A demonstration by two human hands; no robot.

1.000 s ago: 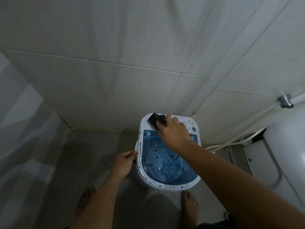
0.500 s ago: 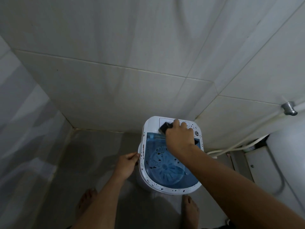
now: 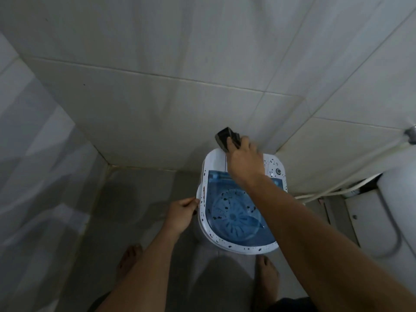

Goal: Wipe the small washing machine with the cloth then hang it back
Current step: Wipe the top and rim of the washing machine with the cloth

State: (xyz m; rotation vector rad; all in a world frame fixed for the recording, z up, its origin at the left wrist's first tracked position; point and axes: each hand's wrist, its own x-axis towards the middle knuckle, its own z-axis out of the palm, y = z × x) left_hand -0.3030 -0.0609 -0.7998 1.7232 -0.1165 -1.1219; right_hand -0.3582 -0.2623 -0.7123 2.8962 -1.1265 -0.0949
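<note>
- White plastic small washing machine [image 3: 203,192], blue see-through lid [image 3: 243,226], stands on the floor in the far corner of the tiled walls; dark specks all over its rim.
- Head view: right hand [image 3: 244,158] fingers curled tight round the dark cloth [image 3: 226,139], at the far edge of the machine top; can't tell if the cloth touches it.
- Left hand [image 3: 182,212] pinching the machine's left rim, steadying it.
- Risk, my guess: the light machine could tip or slide if the wipe pushes hard and the left hand slips; the cloth may smear the specks; the knob [image 3: 278,170] could get knocked.
- Count: one machine, one cloth, two hands, two bare feet, one hose [image 3: 326,192] on the right.
</note>
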